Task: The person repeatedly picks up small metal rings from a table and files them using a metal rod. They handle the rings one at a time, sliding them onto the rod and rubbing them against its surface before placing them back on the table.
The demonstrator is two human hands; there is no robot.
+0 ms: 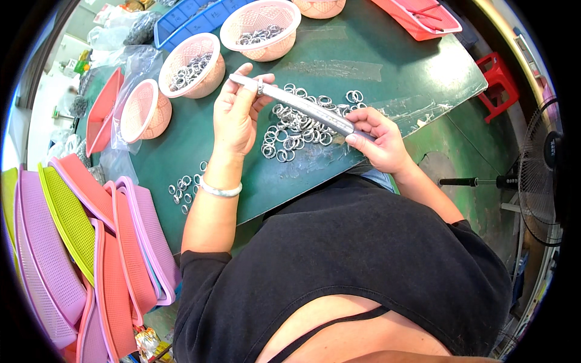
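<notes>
A silver ring mandrel [305, 107], a tapered metal rod with a dark grip, slants over the green table. My right hand [382, 140] is closed round its thick grip end. Near the thin end, my left hand [237, 115] pinches a small metal ring [260, 86] that sits around the rod; the fingers partly cover it. Below the rod lies a loose pile of silver rings [296, 130]. A smaller group of rings [186, 189] is spread on the table to the left of my left forearm, which wears a pale bangle [221, 190].
Two pink baskets, one farther [260, 51] and one nearer [196, 85], hold rings. Another pink basket [158, 112] stands left, near a blue divided bin [172, 30]. Stacked colored plastic baskets [115, 266] crowd the lower left. A red stool [499, 85] and fan [541, 169] stand right.
</notes>
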